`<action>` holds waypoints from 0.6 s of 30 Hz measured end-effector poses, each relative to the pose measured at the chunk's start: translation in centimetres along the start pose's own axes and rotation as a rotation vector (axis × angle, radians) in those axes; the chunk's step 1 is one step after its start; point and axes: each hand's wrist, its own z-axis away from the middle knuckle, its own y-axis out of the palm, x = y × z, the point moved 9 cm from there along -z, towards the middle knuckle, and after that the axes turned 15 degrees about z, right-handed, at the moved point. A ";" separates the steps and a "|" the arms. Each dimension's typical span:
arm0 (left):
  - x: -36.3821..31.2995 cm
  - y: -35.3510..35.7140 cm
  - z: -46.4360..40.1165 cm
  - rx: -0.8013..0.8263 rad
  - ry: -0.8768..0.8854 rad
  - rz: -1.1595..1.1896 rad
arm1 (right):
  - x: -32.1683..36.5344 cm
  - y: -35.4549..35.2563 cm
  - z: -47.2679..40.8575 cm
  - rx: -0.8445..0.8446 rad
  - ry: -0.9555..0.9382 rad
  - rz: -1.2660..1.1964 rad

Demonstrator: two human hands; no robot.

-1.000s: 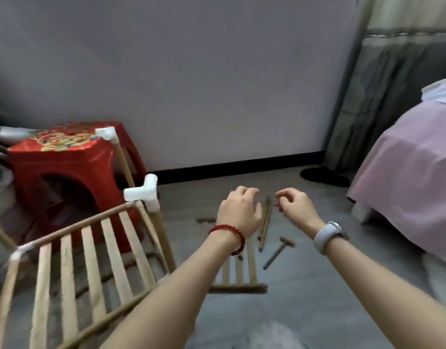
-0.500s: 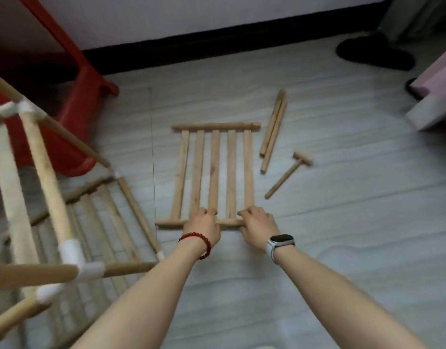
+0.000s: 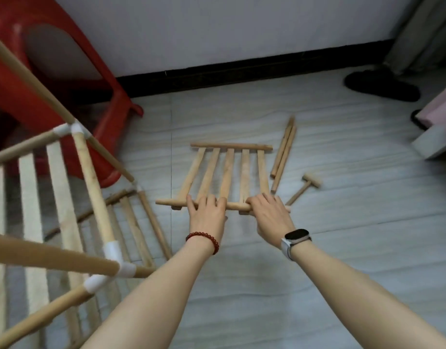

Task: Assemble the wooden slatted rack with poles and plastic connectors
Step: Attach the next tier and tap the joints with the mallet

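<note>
Both hands grip the near rail of the slatted panel [image 3: 228, 176]: the left hand [image 3: 207, 214], wearing a red bead bracelet [image 3: 204, 240], has its fingers curled over the rail left of centre, and the right hand [image 3: 271, 215], with a smartwatch [image 3: 295, 237] on its wrist, has its fingers wrapped round the rail near its right end. Whether the near rail is lifted off the floor [image 3: 342, 248] or lies on it cannot be told. From the grip the panel's five slats run away from the person to the far rail, which lies on the floor. At near left stands the partly built rack [image 3: 91, 177], blurred, its poles joined by white plastic connectors [image 3: 124, 267]; a lower slatted shelf of it shows beneath, near the floor. Just right of the panel, level with the right hand, lies a small wooden mallet [image 3: 305, 188], its handle end close to the right hand's fingers. Beyond it, beside the panel's right edge, two loose poles [image 3: 283, 153] lie side by side, touching. Farther left a red plastic stool [image 3: 53, 79] stands behind the rack, against the wall. At far right are a dark slipper [image 3: 381, 85], a curtain hem and the corner of a bed with a pink cover [image 3: 438, 137].
</note>
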 end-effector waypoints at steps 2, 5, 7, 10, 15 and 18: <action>-1.6 -3.8 0.0 -0.083 0.033 0.012 | -0.9 -3.6 -0.1 -0.046 0.005 -0.026; -4.7 -10.2 0.9 -0.210 0.136 -0.008 | -2.0 -9.3 0.9 -0.112 0.022 -0.103; -7.0 -14.0 2.1 -0.241 0.221 -0.037 | -2.7 -13.0 2.3 -0.148 0.049 -0.185; -10.1 -17.9 4.2 -0.233 0.291 -0.147 | -3.4 -17.5 4.2 -0.199 0.082 -0.244; -15.0 -27.3 11.6 -0.584 0.469 -0.290 | -2.5 -27.4 7.8 -0.457 0.077 -0.288; -17.2 -33.0 15.6 -0.705 0.552 -0.319 | -1.8 -33.9 10.0 -0.650 0.094 -0.286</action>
